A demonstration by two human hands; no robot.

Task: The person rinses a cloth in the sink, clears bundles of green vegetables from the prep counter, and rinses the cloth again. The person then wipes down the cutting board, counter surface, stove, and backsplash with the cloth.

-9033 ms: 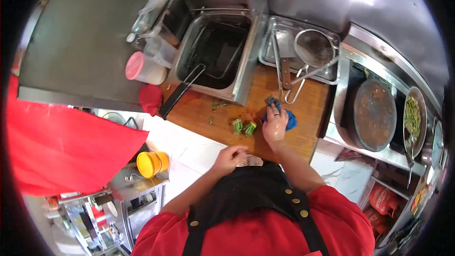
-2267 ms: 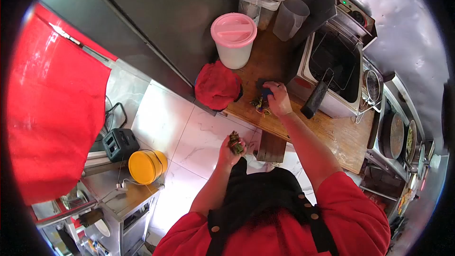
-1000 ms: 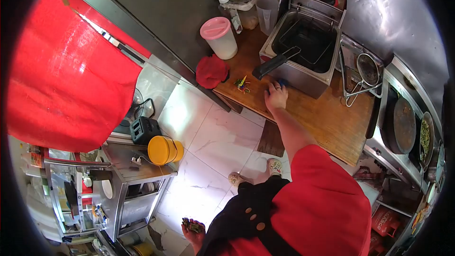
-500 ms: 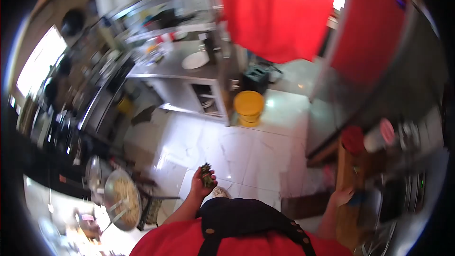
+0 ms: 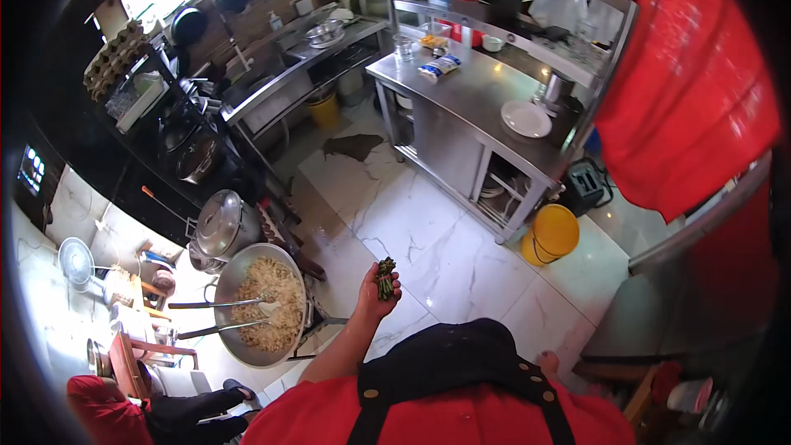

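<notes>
Stems [image 5: 385, 282] stood bunched in the left hand [image 5: 375, 298], held out over the floor [image 5: 412, 218] ahead of the body and slightly left of the middle. That forearm reached forward from a red sleeve, past the left edge of the black apron [image 5: 445, 363], with the wrist fairly straight and the palm side turned to the right. The fingers were curled around the bunch, gripping it from below, thumb on the left. Only a small part of the right hand [image 5: 548, 361] showed, low beside the apron's right edge; whether its fingers held anything could not be told.

White, grey-veined tiles covered the floor, with a dark patch [image 5: 353, 146] farther off. On the near left sat a wide pan [image 5: 235, 346] of pale food with two utensils in it, a lidded pot [image 5: 225, 221] just beyond. Another person [image 5: 107, 412] was partly visible at the near left corner. On the far right, a steel counter [image 5: 478, 89] bore a white plate [image 5: 526, 119], and a yellow bucket [image 5: 552, 235] stood by its near end, beneath a red curtain [image 5: 692, 74].

The stems looked dark green, short and tightly gathered, their upper ends ragged and brownish.
</notes>
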